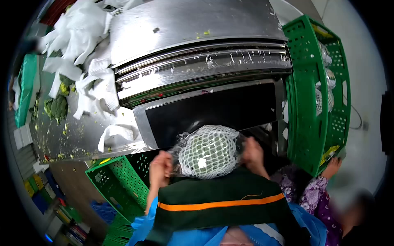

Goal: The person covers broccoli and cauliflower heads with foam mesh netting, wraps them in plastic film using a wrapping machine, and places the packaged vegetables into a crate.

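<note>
A round pale green item (209, 152) in white foam netting, with clear plastic film around it, is held up in front of my body at the edge of the metal machine (197, 20). My left hand (161, 166) has its fingers closed on the film at the left side. On the opposite side, my right hand (252, 153) is at the film's edge, slightly blurred, with its fingers curled. Just beyond the item lies the machine's black flat plate (213, 112).
Loose white foam nets (82, 28) and broccoli (57, 107) lie on the metal table at the left. A green crate (305, 94) with wrapped items stands right, a co-worker's hand (331, 167) at its corner. Another green crate (119, 184) sits lower left.
</note>
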The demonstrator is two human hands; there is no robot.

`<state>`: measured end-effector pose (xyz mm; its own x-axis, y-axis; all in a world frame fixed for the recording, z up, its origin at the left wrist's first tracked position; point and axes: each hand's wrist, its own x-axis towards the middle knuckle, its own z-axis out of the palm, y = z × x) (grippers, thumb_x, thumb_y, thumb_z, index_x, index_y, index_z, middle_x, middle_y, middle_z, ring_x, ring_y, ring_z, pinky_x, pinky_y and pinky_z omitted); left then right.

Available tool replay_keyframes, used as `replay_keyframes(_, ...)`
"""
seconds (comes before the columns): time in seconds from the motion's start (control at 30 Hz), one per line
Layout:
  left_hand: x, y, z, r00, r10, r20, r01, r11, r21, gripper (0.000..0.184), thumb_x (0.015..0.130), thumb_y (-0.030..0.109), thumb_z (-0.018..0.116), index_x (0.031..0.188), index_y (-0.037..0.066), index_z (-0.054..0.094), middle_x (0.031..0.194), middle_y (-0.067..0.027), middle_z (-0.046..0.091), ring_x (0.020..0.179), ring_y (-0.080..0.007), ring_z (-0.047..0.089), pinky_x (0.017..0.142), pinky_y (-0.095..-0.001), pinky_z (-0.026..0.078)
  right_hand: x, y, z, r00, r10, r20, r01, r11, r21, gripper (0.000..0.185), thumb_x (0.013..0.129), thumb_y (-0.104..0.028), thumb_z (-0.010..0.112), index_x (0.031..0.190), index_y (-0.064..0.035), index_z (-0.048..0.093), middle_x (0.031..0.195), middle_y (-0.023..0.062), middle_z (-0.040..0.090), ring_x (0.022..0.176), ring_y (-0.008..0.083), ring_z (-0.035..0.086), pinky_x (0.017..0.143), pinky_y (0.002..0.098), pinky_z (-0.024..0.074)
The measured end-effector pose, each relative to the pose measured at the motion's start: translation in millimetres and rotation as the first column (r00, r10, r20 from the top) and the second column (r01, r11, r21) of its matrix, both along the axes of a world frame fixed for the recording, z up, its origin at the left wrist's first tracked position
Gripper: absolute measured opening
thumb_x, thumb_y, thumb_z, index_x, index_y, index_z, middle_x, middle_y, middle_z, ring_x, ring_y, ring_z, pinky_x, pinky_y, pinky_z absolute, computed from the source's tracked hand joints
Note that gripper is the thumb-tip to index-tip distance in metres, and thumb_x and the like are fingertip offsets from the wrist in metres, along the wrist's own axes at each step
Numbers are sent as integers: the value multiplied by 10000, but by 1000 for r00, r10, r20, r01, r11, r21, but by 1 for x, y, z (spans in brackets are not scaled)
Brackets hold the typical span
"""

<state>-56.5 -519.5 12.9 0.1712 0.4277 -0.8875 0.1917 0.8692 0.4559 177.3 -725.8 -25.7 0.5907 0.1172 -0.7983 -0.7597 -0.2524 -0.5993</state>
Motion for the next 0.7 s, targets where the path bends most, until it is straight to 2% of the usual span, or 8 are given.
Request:
replay_keyframes(0.1,36,-23,-32,787,-616,-34,596,745,298,204,834,166,557,970,18,595,862,-84,626,866,-143,551,802,-312,441,-27,41,-24,851,493,183,-511,857,66,249,850,-57,408,1017,34,569,917,117,622,808,193,576,743,301,458)
replay_keyframes(0.13,22,-44,-63,888,-432,156,390,889,239,247,818,136,556,1041,31,561,976,-114,594,913,-153,541,836,-313,430,-29,57,-14,838,538,86,-544,818,188,253,846,-73,427,1050,29,535,960,120,592,852,192,548,770,306,436)
replay_keyframes(0.27,59,-29,-48,899,99,426,108,894,-435,212,876,167,414,1013,26,493,1019,-120,527,940,-218,532,876,-329,420,-26,80,25,787,493,-371,-198,771,605,399,827,-139,504,1183,10,400,1132,129,473,1028,188,435,879,324,350)
replay_keyframes(0.33,77,-25,-28,802,-430,414,388,903,187,217,894,209,386,923,26,499,961,-108,517,866,-207,531,835,-320,432,-9,76,63,760,406,-508,104,695,712,510,818,-172,542,1250,0,333,1218,134,414,1116,186,378,934,334,307)
replay_keyframes(0.43,148,-17,41,339,-163,927,-43,981,188,276,908,275,374,775,45,451,920,-89,469,736,-177,464,732,-300,432,21,48,123,745,399,-534,388,392,834,690,804,-221,599,1350,-14,231,1347,141,324,1248,183,294,1016,348,242)
replay_keyframes(0.5,175,-15,63,443,-416,794,8,887,461,278,913,301,379,790,54,417,1004,-101,436,771,-178,415,731,-302,410,39,23,129,852,414,322,-435,216,874,960,767,-462,615,1384,-23,24,1431,117,151,1311,227,190,1064,358,136)
replay_keyframes(0.53,197,-25,93,493,-555,670,117,805,581,280,908,323,401,856,49,396,1096,-117,390,853,-179,400,809,-317,382,42,25,141,838,365,406,-532,380,756,1101,673,-571,649,1385,-36,3,1443,98,113,1309,238,190,1069,370,117)
replay_keyframes(0.7,269,-27,145,182,-979,87,-80,73,994,669,773,459,584,1208,25,321,1264,-225,259,1191,-344,301,971,-408,258,166,-69,137,899,-436,37,167,421,891,760,821,-648,285,1238,-24,409,1173,169,501,1054,332,502,879,499,419)
